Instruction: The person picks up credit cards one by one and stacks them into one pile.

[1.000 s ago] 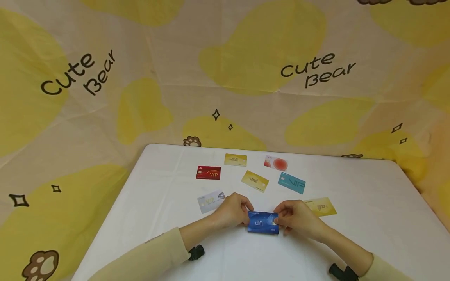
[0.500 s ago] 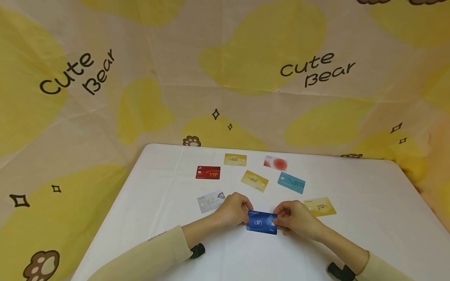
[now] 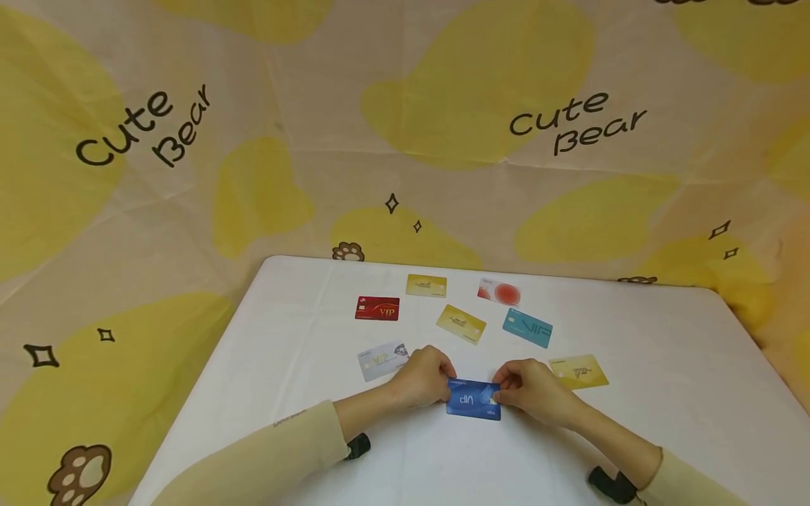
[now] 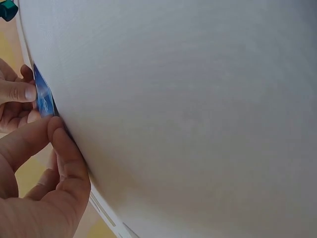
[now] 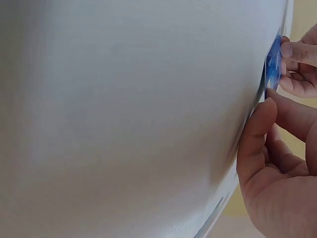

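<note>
A blue VIP card (image 3: pixel 472 400) is held between both hands near the middle of the white table, its lettering upside down in the head view. My left hand (image 3: pixel 422 377) pinches its left edge with thumb and finger. On the opposite edge, my right hand (image 3: pixel 534 392) pinches beside the small chip. Both wrist views show the blue card (image 4: pixel 43 94) tilted a little off the tabletop, with thumbs and fingertips at its two ends. Closest to my left hand lies a silver VIP card (image 3: pixel 382 360); a gold card (image 3: pixel 579 371) lies just behind my right hand.
Farther back on the white table (image 3: pixel 285 316) lie a red VIP card (image 3: pixel 377 308), two gold cards (image 3: pixel 427 285), a teal VIP card (image 3: pixel 528 327) and a white card with a red circle (image 3: pixel 500 292). A patterned yellow cloth (image 3: pixel 443 105) hangs behind the table.
Both hands keep their pinch on the blue card, which has tilted slightly and come nearly level again. The whole head view has shifted a little; the other cards lie as before.
</note>
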Demonstrator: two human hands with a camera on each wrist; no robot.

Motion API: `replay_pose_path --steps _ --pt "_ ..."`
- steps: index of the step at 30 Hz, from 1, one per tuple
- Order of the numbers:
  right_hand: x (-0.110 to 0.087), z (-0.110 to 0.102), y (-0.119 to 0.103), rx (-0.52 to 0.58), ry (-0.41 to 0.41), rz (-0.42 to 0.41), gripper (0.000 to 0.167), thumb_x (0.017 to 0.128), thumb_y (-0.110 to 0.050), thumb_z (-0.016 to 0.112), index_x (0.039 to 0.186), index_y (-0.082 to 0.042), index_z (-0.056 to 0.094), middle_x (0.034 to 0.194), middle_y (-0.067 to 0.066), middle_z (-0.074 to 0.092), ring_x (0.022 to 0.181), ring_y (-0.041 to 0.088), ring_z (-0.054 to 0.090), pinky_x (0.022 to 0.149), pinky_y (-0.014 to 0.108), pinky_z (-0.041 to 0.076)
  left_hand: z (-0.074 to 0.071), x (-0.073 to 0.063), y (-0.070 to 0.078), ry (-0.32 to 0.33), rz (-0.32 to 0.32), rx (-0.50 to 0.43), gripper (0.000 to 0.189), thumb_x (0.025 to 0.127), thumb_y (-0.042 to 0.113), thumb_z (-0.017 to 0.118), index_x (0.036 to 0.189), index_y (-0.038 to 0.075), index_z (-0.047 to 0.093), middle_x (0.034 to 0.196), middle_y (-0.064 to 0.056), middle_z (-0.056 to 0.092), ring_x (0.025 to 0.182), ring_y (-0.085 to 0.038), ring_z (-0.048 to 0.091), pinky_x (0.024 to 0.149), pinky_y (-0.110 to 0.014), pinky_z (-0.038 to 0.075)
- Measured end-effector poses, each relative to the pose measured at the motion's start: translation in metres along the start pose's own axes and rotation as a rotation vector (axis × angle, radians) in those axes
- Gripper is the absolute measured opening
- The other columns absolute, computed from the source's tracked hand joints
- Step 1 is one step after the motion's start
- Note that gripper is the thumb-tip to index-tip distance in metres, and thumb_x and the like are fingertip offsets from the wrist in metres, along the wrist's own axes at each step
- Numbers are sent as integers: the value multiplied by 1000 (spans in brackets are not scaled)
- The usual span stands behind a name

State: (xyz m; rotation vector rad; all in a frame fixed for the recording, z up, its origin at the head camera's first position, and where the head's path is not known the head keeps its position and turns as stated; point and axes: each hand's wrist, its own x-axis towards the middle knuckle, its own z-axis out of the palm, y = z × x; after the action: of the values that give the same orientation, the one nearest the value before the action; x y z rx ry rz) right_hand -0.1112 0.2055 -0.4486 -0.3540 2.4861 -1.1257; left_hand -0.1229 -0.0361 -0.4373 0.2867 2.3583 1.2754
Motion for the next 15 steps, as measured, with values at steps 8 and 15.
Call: replay_pose_path --steps 8,15 --pt "4 -1 0 -43 -19 -22 15 88 -8 84 99 -6 73 80 0 59 78 18 56 66 21 48 0 1 -1 -1 -7 10 19 77 -11 79 94 -4 76 84 -5 66 85 -21 58 62 -27 50" --pt "7 -3 -1 -60 -45 -37 15 88 -7 83 98 -6 72 80 -1 57 79 19 55 66 22 45 1 1 -1 -1 11 32 18 77 -11 79 93 -5 75 82 -5 65 82 -20 58 57 -25 46"
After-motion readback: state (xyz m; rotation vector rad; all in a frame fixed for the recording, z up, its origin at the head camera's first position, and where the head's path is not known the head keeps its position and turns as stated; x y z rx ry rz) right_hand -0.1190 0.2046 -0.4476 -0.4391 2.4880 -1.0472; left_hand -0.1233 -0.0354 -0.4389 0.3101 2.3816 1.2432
